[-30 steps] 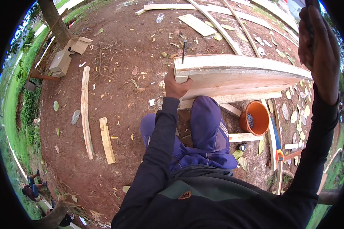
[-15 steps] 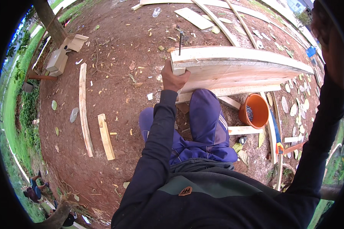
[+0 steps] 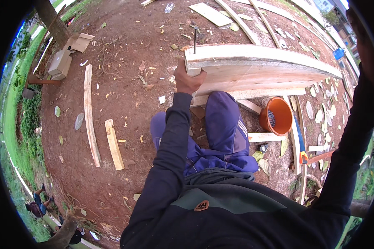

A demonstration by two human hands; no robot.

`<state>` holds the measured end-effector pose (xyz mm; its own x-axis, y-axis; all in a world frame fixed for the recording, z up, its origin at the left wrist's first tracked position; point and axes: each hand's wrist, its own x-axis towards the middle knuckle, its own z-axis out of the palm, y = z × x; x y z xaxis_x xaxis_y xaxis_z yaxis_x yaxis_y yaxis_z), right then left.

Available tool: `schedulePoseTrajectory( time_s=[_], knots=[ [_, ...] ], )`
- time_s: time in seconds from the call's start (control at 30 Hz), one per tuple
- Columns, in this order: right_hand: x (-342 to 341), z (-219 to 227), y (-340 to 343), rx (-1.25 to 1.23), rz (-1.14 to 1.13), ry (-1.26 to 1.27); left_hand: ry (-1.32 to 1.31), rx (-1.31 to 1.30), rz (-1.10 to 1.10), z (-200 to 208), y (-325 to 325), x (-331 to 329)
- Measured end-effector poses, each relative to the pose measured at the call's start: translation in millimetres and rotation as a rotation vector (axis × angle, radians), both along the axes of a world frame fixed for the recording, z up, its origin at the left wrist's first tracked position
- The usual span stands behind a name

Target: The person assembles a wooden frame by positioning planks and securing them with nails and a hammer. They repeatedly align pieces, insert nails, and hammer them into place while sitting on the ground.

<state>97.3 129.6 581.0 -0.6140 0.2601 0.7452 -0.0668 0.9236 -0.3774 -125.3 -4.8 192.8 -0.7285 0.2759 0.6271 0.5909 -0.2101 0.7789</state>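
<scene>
My left hand [image 3: 188,79] is wrapped round the left end of a wooden frame [image 3: 257,53], built of pale planks and standing on edge against my knee. A long dark nail [image 3: 195,40] stands upright from the top plank, just above that hand, with much of its shank exposed. My right hand [image 3: 366,54] is raised high at the right rim of the picture, well apart from the frame. Shadow and the picture's edge hide its fingers and anything in them.
An orange bucket [image 3: 281,119] with nails inside stands right of my knee. Beyond it lies a handsaw [image 3: 302,155] by some planks. Loose wood strips [image 3: 89,116] lie on the soil at left, near a cardboard box [image 3: 60,64]. Fallen leaves [image 3: 318,115] litter the right side.
My raised right hand has shifted a little farther toward the right rim. The left hand keeps its grip on the frame, and the nail still stands upright. The view has moved slightly.
</scene>
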Motion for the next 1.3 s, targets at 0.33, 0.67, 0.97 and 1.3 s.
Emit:
schedulePoseTrajectory(
  time_s=[0.33,0.67,0.97,1.3],
  knots=[
    [36.4,-35.2,24.5,-0.143,0.033,-0.333,-0.050,-0.006,-0.018,3.8,-3.7,3.1],
    [22.8,-79.6,-45.2,0.251,-0.048,-1.104,-0.008,0.019,-0.013,1.1,-0.2,-2.3],
    [25.0,-17.5,5.2,-0.135,0.016,-0.281,0.004,0.005,0.011,1.4,-1.9,1.0],
    [-9.6,-80.5,-28.5,0.329,0.003,-0.496,-0.021,-0.003,0.005,0.6,-0.9,-0.9]
  ],
)
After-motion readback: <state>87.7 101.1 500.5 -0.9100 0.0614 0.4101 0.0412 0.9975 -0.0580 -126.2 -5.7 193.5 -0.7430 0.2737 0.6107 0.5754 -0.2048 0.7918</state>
